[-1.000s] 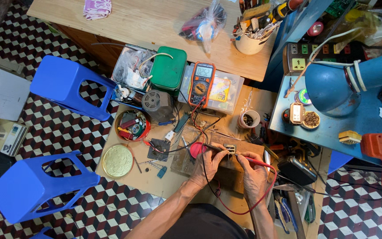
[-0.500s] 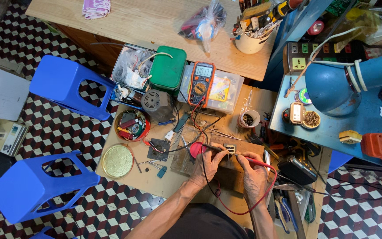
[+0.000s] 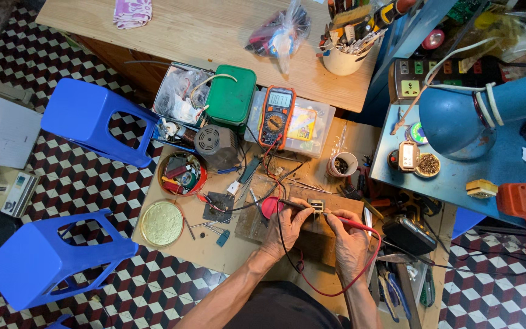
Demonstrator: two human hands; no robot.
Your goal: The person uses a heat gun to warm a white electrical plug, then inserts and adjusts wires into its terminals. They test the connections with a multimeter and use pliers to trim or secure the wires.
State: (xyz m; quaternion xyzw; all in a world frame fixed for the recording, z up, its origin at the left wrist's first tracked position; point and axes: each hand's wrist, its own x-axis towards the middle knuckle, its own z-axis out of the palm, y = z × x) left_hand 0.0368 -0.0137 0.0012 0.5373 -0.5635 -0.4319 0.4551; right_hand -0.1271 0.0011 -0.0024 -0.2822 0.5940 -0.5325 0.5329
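Probing a small component with 2 leads
Left hand (image 3: 285,226) grips the black probe (image 3: 296,205), right hand (image 3: 349,239) the red probe (image 3: 351,222), on the component (image 3: 316,205); a slip could short it.

Low wooden bench (image 3: 171,244): orange multimeter (image 3: 276,114), green box (image 3: 231,94), round tin lid (image 3: 161,223), red parts dish (image 3: 181,173).

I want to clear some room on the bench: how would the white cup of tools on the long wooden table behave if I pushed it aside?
The white cup is crammed with tools that stick up well above its rim, so it probably feels top-heavy and may tip if pushed high. It likely weighs a lot for its size. On the bare wooden table, a low push would probably slide it.
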